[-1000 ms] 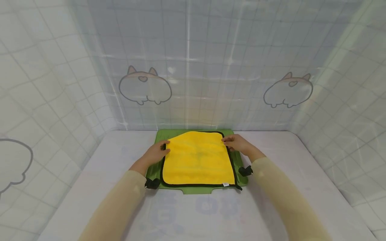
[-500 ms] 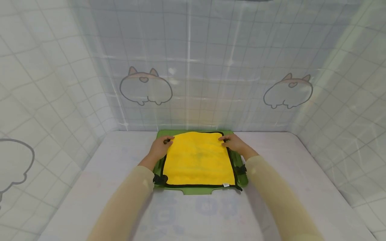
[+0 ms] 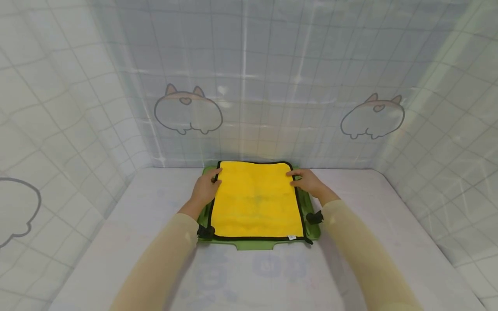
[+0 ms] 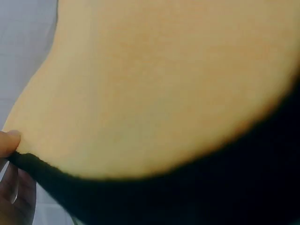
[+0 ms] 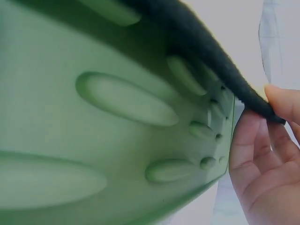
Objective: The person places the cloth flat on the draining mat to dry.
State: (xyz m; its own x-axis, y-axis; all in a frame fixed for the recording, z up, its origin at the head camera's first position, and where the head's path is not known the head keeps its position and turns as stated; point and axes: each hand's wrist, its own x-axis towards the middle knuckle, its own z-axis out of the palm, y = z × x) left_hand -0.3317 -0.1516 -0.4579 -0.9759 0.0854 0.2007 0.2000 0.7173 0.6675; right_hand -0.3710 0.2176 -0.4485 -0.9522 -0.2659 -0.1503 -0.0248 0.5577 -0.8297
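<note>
A yellow cloth (image 3: 254,203) with a black border lies spread over a green ribbed tray (image 3: 254,246), its far part lifted. My left hand (image 3: 204,188) pinches the cloth's left edge near the far corner, thumb on the yellow face. On the opposite edge my right hand (image 3: 309,182) pinches the black border. The right wrist view shows that border (image 5: 211,51) between thumb and fingers, raised over the tray's oval ridges (image 5: 126,98). In the left wrist view the cloth (image 4: 154,84) fills most of the picture. A small white tag (image 3: 291,237) sits on the near edge.
The tray stands on a pale printed tabletop (image 3: 256,280), close against the back wall. Grid-patterned sheeting (image 3: 272,86) with cartoon animals rises at the back and both sides. Each wrist wears a black strap mount (image 3: 314,217).
My left hand has moved up along the cloth's left edge towards the far corner. The far edge has risen and straightened, with the folded far-left corner opened out. The tray stays put.
</note>
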